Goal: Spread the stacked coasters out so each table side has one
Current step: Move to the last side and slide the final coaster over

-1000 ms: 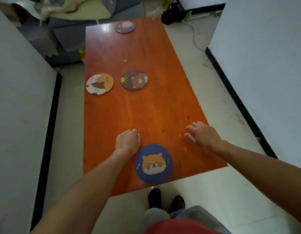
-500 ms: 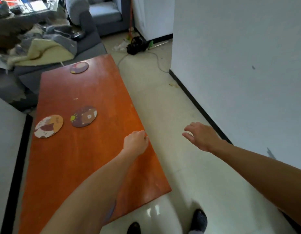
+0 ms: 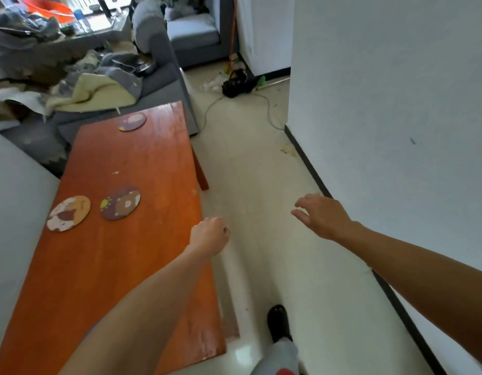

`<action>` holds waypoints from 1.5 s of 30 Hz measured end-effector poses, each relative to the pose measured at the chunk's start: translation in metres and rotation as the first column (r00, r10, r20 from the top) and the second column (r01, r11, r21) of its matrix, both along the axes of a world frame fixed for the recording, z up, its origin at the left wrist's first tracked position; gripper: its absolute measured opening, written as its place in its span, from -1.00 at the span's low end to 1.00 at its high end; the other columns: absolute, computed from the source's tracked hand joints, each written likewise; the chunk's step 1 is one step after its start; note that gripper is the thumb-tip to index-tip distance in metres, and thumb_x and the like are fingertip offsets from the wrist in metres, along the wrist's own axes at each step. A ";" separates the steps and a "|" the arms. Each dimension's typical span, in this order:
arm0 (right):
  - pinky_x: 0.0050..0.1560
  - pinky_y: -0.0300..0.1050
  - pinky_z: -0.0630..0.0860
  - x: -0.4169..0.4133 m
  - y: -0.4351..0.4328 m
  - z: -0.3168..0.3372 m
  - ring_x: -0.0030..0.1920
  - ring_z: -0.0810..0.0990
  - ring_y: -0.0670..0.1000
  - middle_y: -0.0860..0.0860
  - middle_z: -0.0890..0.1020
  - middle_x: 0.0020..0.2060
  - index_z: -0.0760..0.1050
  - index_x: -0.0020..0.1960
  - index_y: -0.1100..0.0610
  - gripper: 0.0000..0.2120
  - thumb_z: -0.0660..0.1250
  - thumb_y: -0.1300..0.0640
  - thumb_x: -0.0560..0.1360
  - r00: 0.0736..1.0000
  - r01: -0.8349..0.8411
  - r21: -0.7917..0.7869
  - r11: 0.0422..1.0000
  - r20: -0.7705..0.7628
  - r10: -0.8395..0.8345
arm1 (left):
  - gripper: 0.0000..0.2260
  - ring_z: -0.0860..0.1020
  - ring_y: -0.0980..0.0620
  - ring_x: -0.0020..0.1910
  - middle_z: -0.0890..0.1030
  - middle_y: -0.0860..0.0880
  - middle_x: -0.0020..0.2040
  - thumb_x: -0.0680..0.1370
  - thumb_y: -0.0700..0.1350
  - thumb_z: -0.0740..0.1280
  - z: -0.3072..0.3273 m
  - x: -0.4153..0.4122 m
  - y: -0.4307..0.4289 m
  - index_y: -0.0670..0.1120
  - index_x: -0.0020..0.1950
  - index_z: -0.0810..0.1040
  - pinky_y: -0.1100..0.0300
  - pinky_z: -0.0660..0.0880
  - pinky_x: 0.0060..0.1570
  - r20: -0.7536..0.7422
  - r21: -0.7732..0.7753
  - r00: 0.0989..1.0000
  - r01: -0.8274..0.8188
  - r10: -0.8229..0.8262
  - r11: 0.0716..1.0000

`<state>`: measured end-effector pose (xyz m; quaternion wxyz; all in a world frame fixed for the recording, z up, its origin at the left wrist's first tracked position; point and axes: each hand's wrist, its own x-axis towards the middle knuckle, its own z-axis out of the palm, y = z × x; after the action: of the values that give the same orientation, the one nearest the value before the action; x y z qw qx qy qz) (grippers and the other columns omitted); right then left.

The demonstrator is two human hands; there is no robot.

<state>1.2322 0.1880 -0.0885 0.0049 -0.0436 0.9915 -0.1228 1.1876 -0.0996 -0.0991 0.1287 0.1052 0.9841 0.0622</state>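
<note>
View swung right; left hand [image 3: 209,235] fingers curled together, right hand [image 3: 322,216] fingers apart, 3 coasters [image 3: 120,203] visible.

View swung right; left hand [image 3: 209,235] now off table [image 3: 142,163] edge; blue coaster gone from view.

A long table [image 3: 142,163] of orange-brown wood fills the left of the frame, its varnish glossy and catching pale glare along the far end and the right edge. Three round coasters [image 3: 120,203] lie matt on it, printed with cartoon animals. The pale tile floor [image 3: 250,169] at centre shines smooth. At upper left a grey cloth sofa [image 3: 156,77] holds a rumpled cream fleece blanket [image 3: 99,93]. The wall [image 3: 383,90] at right looks matt.
</note>
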 end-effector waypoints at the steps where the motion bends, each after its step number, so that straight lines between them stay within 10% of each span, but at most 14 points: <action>1: -0.09 -0.05 0.48 -0.014 0.002 -0.001 0.04 0.56 0.03 0.00 0.61 0.07 0.53 0.16 0.06 -0.63 0.14 -0.16 0.57 1.000 -0.026 0.001 1.000 -0.005 0.026 | -0.80 0.56 -0.12 -0.21 0.59 -0.09 -0.17 0.56 -0.03 0.17 -0.002 -0.009 0.004 -0.09 -0.18 0.47 0.08 0.49 -0.25 -0.003 -0.008 1.000 -0.012 0.012 1.000; 22: -0.01 -0.01 0.49 -0.364 0.042 0.011 0.10 0.56 0.08 0.02 0.59 0.12 0.51 0.20 0.04 -0.62 0.14 -0.17 0.57 0.899 -0.438 0.058 0.897 0.012 0.438 | -0.77 0.56 -0.13 -0.18 0.59 -0.11 -0.15 0.57 -0.03 0.14 0.005 -0.251 0.068 -0.10 -0.21 0.44 0.09 0.38 -0.31 0.002 -0.020 0.919 -0.394 0.395 0.919; 45: -0.03 -0.01 0.45 -0.530 -0.255 -0.020 0.12 0.52 0.09 0.04 0.55 0.07 0.44 0.24 0.06 -0.64 0.13 -0.13 0.59 0.231 -0.973 0.066 0.223 0.182 0.956 | -0.77 0.56 -0.06 -0.08 0.59 -0.07 -0.03 0.61 0.04 0.13 -0.066 -0.242 -0.079 -0.06 -0.02 0.49 0.11 0.42 -0.23 0.096 0.019 0.309 -0.951 0.946 0.309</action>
<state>0.7025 -0.0671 -0.1088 0.1338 -0.6400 0.7565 -0.0128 0.9461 -0.1787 -0.1656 0.0966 -0.4897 0.8508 0.1645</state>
